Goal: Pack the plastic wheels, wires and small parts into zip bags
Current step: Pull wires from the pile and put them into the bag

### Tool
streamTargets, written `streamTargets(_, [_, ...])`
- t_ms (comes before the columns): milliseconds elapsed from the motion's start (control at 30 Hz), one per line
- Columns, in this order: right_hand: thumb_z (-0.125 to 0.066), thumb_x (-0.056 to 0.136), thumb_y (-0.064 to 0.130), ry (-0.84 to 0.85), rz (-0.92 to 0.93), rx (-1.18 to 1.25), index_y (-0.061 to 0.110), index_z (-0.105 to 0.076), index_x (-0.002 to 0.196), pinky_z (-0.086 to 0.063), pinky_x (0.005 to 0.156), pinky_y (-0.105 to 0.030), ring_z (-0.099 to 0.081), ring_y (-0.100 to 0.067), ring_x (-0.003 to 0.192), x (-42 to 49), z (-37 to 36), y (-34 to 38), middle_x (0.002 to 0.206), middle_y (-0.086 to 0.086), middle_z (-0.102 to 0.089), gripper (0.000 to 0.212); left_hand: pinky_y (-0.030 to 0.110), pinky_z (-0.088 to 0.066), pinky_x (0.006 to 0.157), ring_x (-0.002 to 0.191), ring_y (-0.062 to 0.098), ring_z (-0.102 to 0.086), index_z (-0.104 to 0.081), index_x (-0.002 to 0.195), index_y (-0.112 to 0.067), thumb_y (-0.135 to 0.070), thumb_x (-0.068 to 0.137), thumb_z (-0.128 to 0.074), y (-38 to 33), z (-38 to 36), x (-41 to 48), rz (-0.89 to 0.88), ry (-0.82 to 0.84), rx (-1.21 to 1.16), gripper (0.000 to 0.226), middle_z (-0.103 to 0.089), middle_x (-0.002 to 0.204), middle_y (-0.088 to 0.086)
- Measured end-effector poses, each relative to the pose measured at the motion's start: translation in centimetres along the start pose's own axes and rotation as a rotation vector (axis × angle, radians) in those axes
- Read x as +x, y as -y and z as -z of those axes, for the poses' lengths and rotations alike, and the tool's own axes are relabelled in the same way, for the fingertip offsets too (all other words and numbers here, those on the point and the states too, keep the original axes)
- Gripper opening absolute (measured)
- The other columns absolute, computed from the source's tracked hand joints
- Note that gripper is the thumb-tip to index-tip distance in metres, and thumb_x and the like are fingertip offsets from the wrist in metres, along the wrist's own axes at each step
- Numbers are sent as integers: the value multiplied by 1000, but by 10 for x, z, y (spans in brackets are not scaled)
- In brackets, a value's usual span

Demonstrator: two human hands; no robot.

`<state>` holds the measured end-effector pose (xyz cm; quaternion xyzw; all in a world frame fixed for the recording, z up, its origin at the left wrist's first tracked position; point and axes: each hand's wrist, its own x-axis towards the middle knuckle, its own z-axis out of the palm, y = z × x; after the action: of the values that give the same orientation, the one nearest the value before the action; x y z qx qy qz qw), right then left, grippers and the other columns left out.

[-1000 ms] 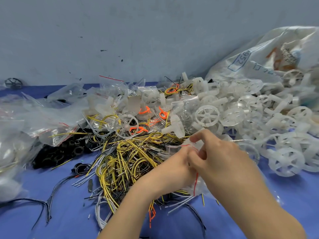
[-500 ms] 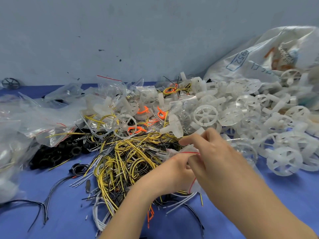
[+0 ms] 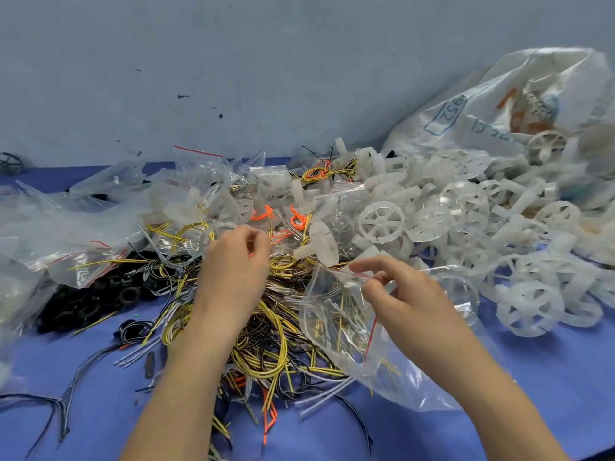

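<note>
The right hand [image 3: 409, 301] is pinching the red-striped mouth of the bag [image 3: 336, 314] between thumb and curled fingers. The bag is lying on the table [image 3: 549, 377], between the wires [image 3: 266, 344] and the wheels [image 3: 466, 211]. Its long axis is running from the mouth, pointing away toward the wheels, down to the viewer's right. The left hand [image 3: 233, 264] is resting on the wires, its fingers curled and blurred; whether they are gripping anything cannot be told. The frame is cutting off the sack [image 3: 499, 94] at right.

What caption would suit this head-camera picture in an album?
The right hand pinches a zip bag while the left hand hovers over the wires.
</note>
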<state>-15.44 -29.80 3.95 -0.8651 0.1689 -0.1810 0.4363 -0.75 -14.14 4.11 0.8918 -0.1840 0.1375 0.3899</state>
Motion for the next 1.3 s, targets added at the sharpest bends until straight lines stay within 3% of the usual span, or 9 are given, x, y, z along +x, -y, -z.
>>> streamTargets(67, [-51, 93, 27, -12, -12, 29, 41, -66, 102, -34, 56, -13, -52, 7, 67, 4, -2, -3, 85, 13, -58, 22, 41, -40, 91, 110, 27, -49, -64, 112, -18, -30, 97, -46, 16, 1, 7, 94, -191, 105, 26, -58, 117, 10])
streamTargets(167, [-51, 93, 26, -37, -14, 36, 40, -66, 101, -35, 55, -12, -51, 8, 65, 9, -9, -3, 83, 15, -59, 22, 47, -38, 100, 119, 37, -47, -54, 129, -21, -33, 97, -44, 41, 3, 18, 281, -113, 129, 35, -52, 130, 19])
streamTargets(333, [-50, 94, 25, -108, 34, 11, 36, -67, 102, -34, 58, -12, -49, 9, 64, 12, -20, -1, 84, 19, -59, 22, 36, -42, 80, 87, 21, -57, -57, 128, -21, -28, 98, -45, 52, -1, 21, 319, -29, -29, 33, -63, 108, 4])
streamTargets(533, [-49, 94, 26, -232, 105, -73, 36, -65, 104, -46, 69, -29, -54, -2, 81, 12, -38, 12, 96, 19, -57, 21, 36, -45, 78, 85, 24, -58, -61, 125, -17, -18, 97, -43, 48, 2, 18, 216, -112, -74, 34, -66, 108, 3])
streamTargets(700, [-51, 94, 26, -469, 220, -119, 36, -64, 104, -46, 65, -36, -57, -10, 71, 4, -43, 29, 100, 15, -55, 19, 35, -46, 71, 80, 19, -57, -55, 124, -32, -21, 98, -40, 43, 14, 14, 127, -222, -199, 32, -58, 115, 0])
streamTargets(767, [-53, 94, 24, -597, 298, -101, 34, -65, 105, -48, 59, -37, -56, -12, 65, 0, -39, 35, 98, 13, -55, 19, 33, -45, 65, 73, 14, -54, -56, 119, -34, -21, 98, -41, 42, 21, 14, 167, -232, -346, 30, -59, 116, -1])
streamTargets(933, [-50, 95, 24, -753, 492, -136, 29, -66, 110, -44, 58, -34, -55, -16, 70, -4, -35, 45, 95, 6, -53, 23, 18, -43, 46, 57, 7, -54, -64, 107, -18, -8, 99, -41, 40, 42, 15, 490, -127, -1333, 27, -61, 91, 4])
streamTargets(1133, [-58, 94, 17, -456, 367, -54, 31, -65, 113, -44, 70, -30, -54, -11, 83, 5, -62, 34, 98, 11, -52, 24, 14, -34, 36, 44, 2, -47, -57, 106, -19, -14, 96, -54, 55, 48, 5, 698, -136, -1454, 11, -57, 78, 0])
streamTargets(1300, [-58, 93, 20, -404, 289, 11, 35, -63, 113, -43, 67, -17, -55, -7, 84, 8, -72, 31, 98, 17, -51, 25, 12, -38, 45, 54, 2, -43, -63, 109, -11, -15, 81, -67, 61, 59, 0, 706, 145, -1807, 29, -53, 73, -3])
